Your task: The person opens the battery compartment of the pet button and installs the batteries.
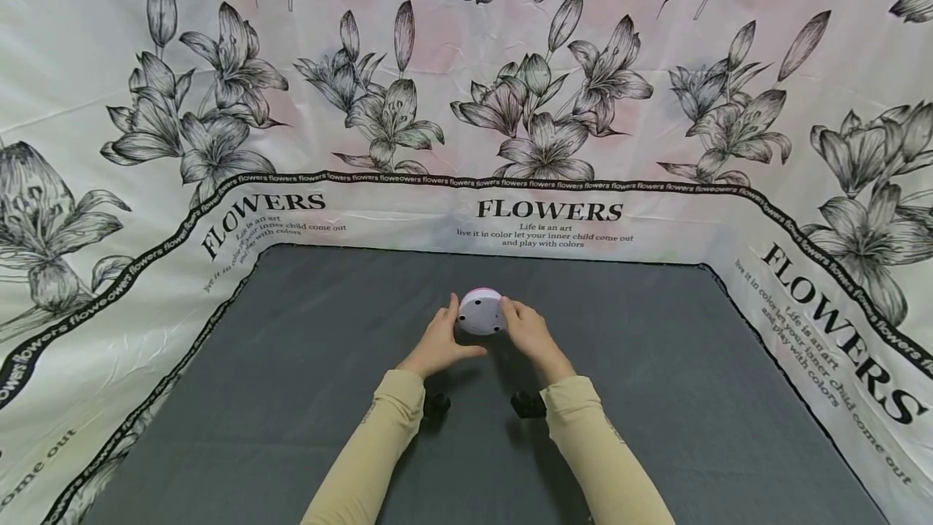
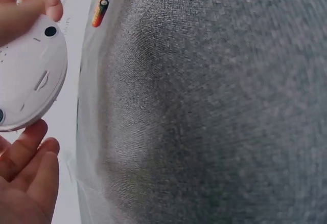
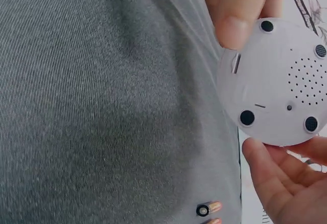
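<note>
In the head view, a round white device [image 1: 481, 313] with a pink far rim is held up over the dark cloth between both hands. Its underside shows black feet, a cluster of small holes and narrow slots in the right wrist view. My right hand [image 1: 534, 336] pinches its right edge, thumb on the near face. The fingers of my left hand [image 1: 437, 343] touch the left edge, while its thumb sticks out below, apart from the device. Two black-and-orange batteries [image 2: 101, 6] lie on the cloth in the left wrist view.
A dark grey cloth [image 1: 291, 363] covers the table. Around it runs a white fabric [image 1: 394, 217] with lily drawings and printed words, standing up at the back and sides. Black wrist-worn cameras [image 1: 528, 404] hang beneath the cuffs.
</note>
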`<action>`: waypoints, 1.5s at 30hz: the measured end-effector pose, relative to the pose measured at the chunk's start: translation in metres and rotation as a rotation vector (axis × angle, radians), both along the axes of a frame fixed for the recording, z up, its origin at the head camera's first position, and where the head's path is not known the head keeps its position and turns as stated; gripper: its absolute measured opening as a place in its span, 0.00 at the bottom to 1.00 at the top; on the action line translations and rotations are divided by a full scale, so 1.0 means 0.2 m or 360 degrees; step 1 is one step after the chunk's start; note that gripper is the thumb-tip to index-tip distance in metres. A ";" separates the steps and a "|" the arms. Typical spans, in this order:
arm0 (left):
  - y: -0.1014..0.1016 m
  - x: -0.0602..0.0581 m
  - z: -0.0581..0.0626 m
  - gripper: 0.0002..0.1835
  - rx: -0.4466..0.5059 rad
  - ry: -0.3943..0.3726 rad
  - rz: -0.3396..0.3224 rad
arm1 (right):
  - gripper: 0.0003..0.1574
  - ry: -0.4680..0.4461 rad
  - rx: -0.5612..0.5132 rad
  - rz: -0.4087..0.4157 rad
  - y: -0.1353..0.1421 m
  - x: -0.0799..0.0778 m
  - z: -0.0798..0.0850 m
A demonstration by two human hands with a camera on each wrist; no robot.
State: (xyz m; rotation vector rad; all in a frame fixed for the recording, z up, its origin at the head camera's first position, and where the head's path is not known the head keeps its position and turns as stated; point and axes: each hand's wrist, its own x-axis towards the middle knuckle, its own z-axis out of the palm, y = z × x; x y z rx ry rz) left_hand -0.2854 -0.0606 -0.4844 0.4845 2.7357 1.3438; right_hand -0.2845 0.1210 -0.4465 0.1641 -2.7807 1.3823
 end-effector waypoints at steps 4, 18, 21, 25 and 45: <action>0.00 -0.01 0.01 0.64 -0.0054 0.0081 0.0010 | 0.31 0.0122 0.0072 0.0179 0.00 0.02 0.00; -0.01 0.00 -0.01 0.56 -0.0082 0.0247 0.0010 | 0.68 0.0187 0.0284 0.0373 0.04 0.02 -0.06; -0.01 0.01 -0.02 0.52 -0.0082 0.0344 0.0031 | 0.69 0.0213 0.0315 0.0350 0.04 0.03 -0.07; -0.01 0.02 -0.03 0.49 -0.0118 0.0469 0.0072 | 0.66 0.0242 0.0364 0.0340 0.04 0.03 -0.07; 0.00 0.02 -0.11 0.59 0.0091 0.0293 -0.0031 | 0.53 0.0091 0.0535 0.0554 0.08 0.02 -0.08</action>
